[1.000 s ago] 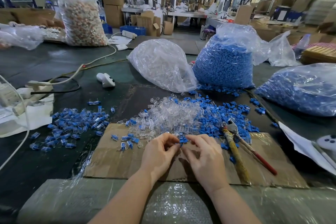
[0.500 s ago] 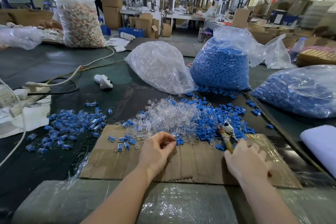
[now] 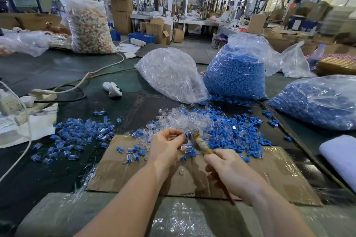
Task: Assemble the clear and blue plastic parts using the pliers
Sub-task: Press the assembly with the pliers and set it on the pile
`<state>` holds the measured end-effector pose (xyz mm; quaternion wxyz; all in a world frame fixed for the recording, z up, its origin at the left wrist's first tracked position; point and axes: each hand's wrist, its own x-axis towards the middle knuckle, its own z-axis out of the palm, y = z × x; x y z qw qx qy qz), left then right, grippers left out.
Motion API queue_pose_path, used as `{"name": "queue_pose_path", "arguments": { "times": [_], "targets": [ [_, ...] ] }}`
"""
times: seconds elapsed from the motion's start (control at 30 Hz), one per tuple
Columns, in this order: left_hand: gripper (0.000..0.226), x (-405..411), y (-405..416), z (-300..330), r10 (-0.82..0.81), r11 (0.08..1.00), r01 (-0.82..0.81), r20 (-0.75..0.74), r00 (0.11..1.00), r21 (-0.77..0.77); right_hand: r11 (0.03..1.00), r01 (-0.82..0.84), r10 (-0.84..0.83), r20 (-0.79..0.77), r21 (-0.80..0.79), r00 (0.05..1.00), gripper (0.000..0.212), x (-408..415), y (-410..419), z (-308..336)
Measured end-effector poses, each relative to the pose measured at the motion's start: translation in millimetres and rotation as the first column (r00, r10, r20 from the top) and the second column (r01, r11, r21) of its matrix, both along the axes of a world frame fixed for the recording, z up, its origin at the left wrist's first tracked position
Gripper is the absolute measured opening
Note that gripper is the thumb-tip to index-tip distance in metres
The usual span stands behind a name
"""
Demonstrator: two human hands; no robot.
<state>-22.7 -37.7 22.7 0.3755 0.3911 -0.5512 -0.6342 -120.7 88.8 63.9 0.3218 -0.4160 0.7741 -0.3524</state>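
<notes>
Pliers (image 3: 200, 143) gripped in my R hand (image 3: 229, 173), jaws up at 11 o'clock by the part (image 3: 184, 135) my L hand (image 3: 165, 148) pinches. Both over cardboard (image 3: 279, 175) on table (image 3: 48, 71); loose clear/blue pile (image 3: 221, 127) at 12 o'clock.

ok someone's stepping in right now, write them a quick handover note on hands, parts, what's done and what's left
Left hand: pinches a small clear-and-blue part at the fingertips, above the cardboard.
Right hand: grips the pliers by the handles, nose pointed at that part; whether the jaws are on it cannot be told.
Loose clear parts and blue parts lie heaped just beyond the hands.
Done: a pile of joined pieces on the left of the mat.
Left: squeeze this one, drop it on that pile, then work through the heap; full bags behind, clear and blue.
</notes>
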Motion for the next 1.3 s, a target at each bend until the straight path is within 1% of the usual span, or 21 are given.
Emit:
{"name": "queue_pose_path", "arguments": {
  "times": [0.1, 0.17, 0.2, 0.3, 0.43, 0.57, 0.7, 0.8, 0.97, 1.13, 1.2, 1.27, 1.3],
  "targets": [
    [0.007, 3, -2, 0, 0.013, 0.999, -0.014, 0.018, 1.0, 0.04, 0.999, -0.041, 0.037, 0.12, 0.032, 0.992, 0.02, 5, -1, 3],
    [0.007, 5, -4, -2, 0.031, 0.998, -0.033, 0.035, 0.999, 0.057, 0.996, -0.077, 0.066, 0.192, 0.049, 0.979, 0.014, 5, -1, 5],
    [0.005, 6, -4, -3, 0.036, 0.997, -0.039, 0.047, 0.998, 0.063, 0.992, -0.105, 0.091, 0.202, 0.063, 0.975, 0.011, 4, -1, 6],
    [0.005, 7, -4, -3, 0.047, 0.996, -0.053, 0.069, 0.997, 0.078, 0.978, -0.172, 0.15, 0.176, 0.115, 0.973, 0.009, 2, -1, 8],
    [0.003, 6, -2, 2, 0.062, 0.995, -0.069, 0.098, 0.993, 0.074, 0.972, -0.175, 0.139, 0.212, 0.157, 0.967, 0.015, 1, 0, 9],
    [0.004, 6, 0, 5, 0.061, 0.992, -0.069, 0.089, 0.994, 0.101, 0.965, -0.215, 0.179, 0.22, 0.151, 0.959, 0.02, 0, 0, 12],
    [0.006, 5, 2, 6, 0.069, 0.991, -0.079, 0.097, 0.993, 0.104, 0.961, -0.218, 0.183, 0.199, 0.17, 0.963, 0.017, 0, 0, 10],
    [0.008, 4, 3, 7, 0.076, 0.991, -0.086, 0.099, 0.992, 0.099, 0.967, -0.208, 0.177, 0.201, 0.149, 0.964, 0.019, 1, -2, 7],
    [0.007, 5, 7, 11, 0.074, 0.992, -0.084, 0.104, 0.992, 0.097, 0.981, -0.144, 0.133, 0.096, 0.127, 0.987, 0.027, 5, -4, 4],
    [0.005, 6, 9, 10, 0.079, 0.992, -0.089, 0.103, 0.992, 0.092, 0.987, -0.115, 0.118, -0.021, 0.114, 0.993, 0.022, 9, -4, 0],
    [0.006, 7, 10, 8, 0.088, 0.991, -0.097, 0.094, 0.992, 0.095, 0.988, -0.117, 0.119, -0.007, 0.1, 0.993, 0.019, 10, -3, 0],
    [0.008, 9, 9, 6, 0.105, 0.99, -0.112, 0.088, 0.991, 0.08, 0.993, -0.101, 0.096, 0.063, 0.068, 0.993, 0.018, 11, -2, -1],
    [0.009, 10, 8, 4, 0.118, 0.991, -0.123, 0.092, 0.989, 0.056, 0.996, -0.072, 0.067, 0.1, 0.047, 0.993, 0.021, 12, -2, -3]
  ]
}}
